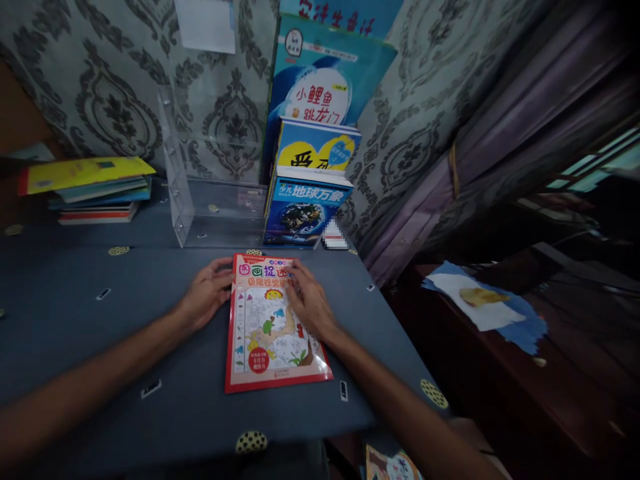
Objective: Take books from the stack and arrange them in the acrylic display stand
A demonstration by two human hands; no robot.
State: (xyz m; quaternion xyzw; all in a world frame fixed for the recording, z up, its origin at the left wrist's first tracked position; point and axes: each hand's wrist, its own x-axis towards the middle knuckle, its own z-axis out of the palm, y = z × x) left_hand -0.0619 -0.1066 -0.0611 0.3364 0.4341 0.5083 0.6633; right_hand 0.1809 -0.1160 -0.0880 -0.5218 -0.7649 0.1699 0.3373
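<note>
A red-bordered children's picture book [260,327] lies flat on the dark patterned tablecloth, its cover facing up. Beside its upper left edge is my left hand [207,293], fingers stretched and slightly apart, fingertips at the book's edge. My right hand [311,303] rests over the upper right of the cover with its fingers extended, hiding part of the title. Just behind the book stands a clear acrylic book rack [183,200]. Several upright books fill its right side, with a blue book showing the Earth [303,217] in front.
A stack of books with a yellow one [90,175] on top sits at the back left. A purple curtain [430,160] hangs at the right, above a lower dark red surface [540,413] with a blue and white cloth [480,303]. Another book [393,463] shows below the table's front edge.
</note>
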